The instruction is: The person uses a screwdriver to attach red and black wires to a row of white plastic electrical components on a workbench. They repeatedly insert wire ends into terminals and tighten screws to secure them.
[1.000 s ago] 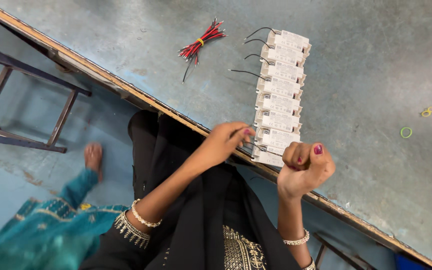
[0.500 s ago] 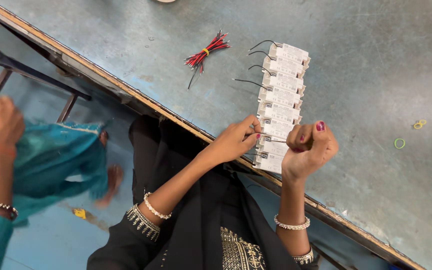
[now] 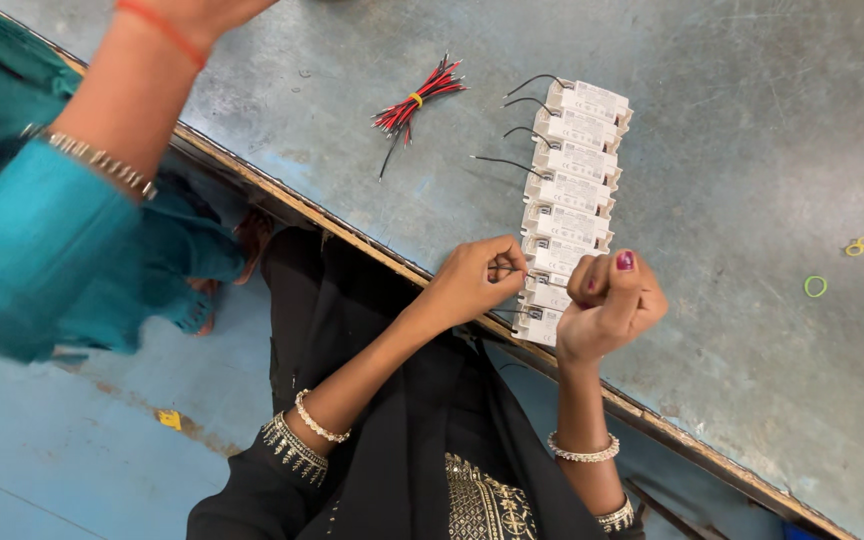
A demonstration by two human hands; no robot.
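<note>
A co-worker's teal sleeve (image 3: 42,240) at far left; left hand (image 3: 477,280) pinches a thin wire (image 3: 508,268) at the near end of the white module row (image 3: 570,200), right hand (image 3: 612,300) fisted shut beside it, contents unclear: wiring step, calls for fine aim

Pretty bright, even daylight, soft shadows only. The worktop (image 3: 712,400) looks sharp with a mild sheen, but left of it the teal sleeve (image 3: 42,250) is motion-blurred.
</note>
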